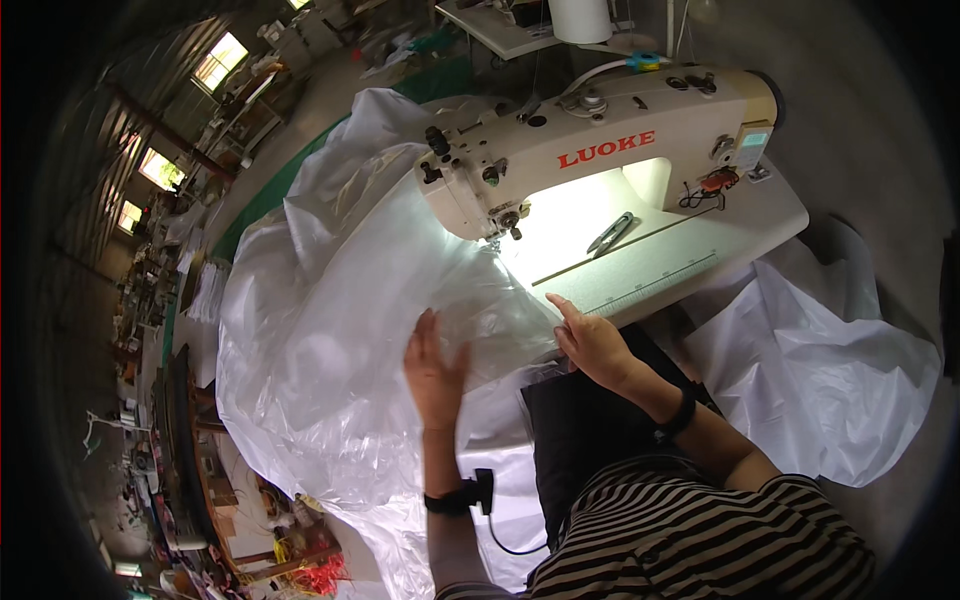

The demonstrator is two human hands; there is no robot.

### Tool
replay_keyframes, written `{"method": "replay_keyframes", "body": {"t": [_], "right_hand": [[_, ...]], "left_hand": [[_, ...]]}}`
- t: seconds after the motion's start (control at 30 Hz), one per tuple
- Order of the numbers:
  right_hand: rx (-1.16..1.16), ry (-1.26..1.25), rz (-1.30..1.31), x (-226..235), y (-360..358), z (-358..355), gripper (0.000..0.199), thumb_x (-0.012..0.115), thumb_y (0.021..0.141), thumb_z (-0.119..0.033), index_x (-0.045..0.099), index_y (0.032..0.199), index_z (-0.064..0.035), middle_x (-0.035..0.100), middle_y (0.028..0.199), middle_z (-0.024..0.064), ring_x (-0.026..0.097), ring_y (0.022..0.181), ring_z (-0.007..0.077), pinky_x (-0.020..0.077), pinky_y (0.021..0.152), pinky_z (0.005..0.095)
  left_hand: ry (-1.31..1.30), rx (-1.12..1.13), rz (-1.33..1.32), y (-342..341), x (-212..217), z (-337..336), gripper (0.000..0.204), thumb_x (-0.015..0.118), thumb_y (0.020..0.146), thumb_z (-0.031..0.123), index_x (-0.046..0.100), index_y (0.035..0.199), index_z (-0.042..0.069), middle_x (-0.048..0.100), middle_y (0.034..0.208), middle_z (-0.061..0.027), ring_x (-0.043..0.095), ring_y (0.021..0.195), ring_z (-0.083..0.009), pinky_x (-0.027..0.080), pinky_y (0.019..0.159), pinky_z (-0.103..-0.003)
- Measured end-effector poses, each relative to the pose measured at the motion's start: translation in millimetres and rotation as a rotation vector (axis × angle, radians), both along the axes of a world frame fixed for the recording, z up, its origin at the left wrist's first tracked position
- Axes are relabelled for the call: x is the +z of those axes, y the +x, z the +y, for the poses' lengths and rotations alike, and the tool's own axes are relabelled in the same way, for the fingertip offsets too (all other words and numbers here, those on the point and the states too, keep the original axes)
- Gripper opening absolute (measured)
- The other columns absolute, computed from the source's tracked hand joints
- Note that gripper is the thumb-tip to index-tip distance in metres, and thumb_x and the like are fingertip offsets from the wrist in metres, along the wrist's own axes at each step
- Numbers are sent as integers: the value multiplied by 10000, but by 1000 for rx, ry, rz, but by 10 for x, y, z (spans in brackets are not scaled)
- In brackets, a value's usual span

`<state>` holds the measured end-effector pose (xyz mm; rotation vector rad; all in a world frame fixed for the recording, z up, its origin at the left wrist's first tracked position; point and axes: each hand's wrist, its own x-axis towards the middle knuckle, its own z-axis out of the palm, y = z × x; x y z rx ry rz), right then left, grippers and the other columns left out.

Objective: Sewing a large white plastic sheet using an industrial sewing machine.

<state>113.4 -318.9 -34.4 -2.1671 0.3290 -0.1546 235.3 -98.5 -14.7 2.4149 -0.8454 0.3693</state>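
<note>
Plastic: we have a big clear sheet [330,330] heaped over the left of the counter [700,260], spilling off its left edge and down toward our lap.
Left hand: our left hand [435,370] lies flat on the sheet, fingers spread, pressing it down, pinching nothing.
Right hand: our right hand [592,342] rests open at the sheet's near edge, fingers together and pointing toward the needle [497,240]; it grips nothing that we can see.
Machine: the cream sewing machine [600,140] stands on the counter with its lamp lit; the sheet's edge lies under its head.
Progress: we judge the work to be mid-seam. The sheet is fed up to the needle, but we cannot tell how much is stitched, since no seam shows in the clear film. Most of the sheet sits bunched to the left.
Snips: a pair of snips [610,233] lies on the bright part of the counter, apart from both hands.
Containers: we see none near us.
Right side: another white sheet [830,370] hangs beside the counter.
</note>
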Motion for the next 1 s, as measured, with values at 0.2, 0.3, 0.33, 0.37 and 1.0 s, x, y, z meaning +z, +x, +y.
{"method": "replay_keyframes", "body": {"t": [0.2, 0.3, 0.33, 0.37, 1.0], "right_hand": [[24, -453, 38, 174, -69, -65, 560, 626, 897, -226, 436, 1398, -63, 696, 951, 132, 693, 826, 253, 541, 713, 382], [101, -488, -41, 302, 2, -160, 631, 696, 846, -263, 448, 1402, -96, 585, 1270, 134, 570, 1185, 270, 479, 926, 429], [163, -553, -168, 327, 67, -170, 654, 712, 831, -267, 446, 1407, -108, 531, 1333, 130, 468, 1282, 282, 413, 999, 473], [217, -622, -328, 342, 141, -182, 677, 729, 815, -271, 444, 1411, -119, 476, 1396, 126, 366, 1379, 293, 347, 1072, 516], [248, -568, -320, -114, 584, -420, 234, 590, 922, -263, 686, 942, -50, 641, 1112, 92, 514, 1226, 282, 360, 1024, 464]], "left_hand": [[28, -20, 21, -666, -232, -385, 707, 781, 765, 212, 455, 1377, 75, 442, 1452, -127, 417, 1328, -348, 286, 1118, -537], [111, -80, -38, -691, -371, -226, 616, 764, 783, 275, 512, 1318, 104, 449, 1451, -112, 412, 1353, -308, 252, 1129, -565], [121, -82, -27, -685, -400, -185, 616, 764, 783, 275, 512, 1318, 104, 449, 1451, -112, 412, 1353, -308, 252, 1129, -565], [102, -110, -13, -672, -411, -148, 585, 759, 788, 268, 525, 1300, 108, 449, 1451, -103, 409, 1356, -305, 235, 1136, -567], [449, 565, -41, 72, 627, 1150, 232, 541, 812, -62, 682, 941, 70, 705, 892, -111, 685, 790, -271, 531, 699, -366]]}}
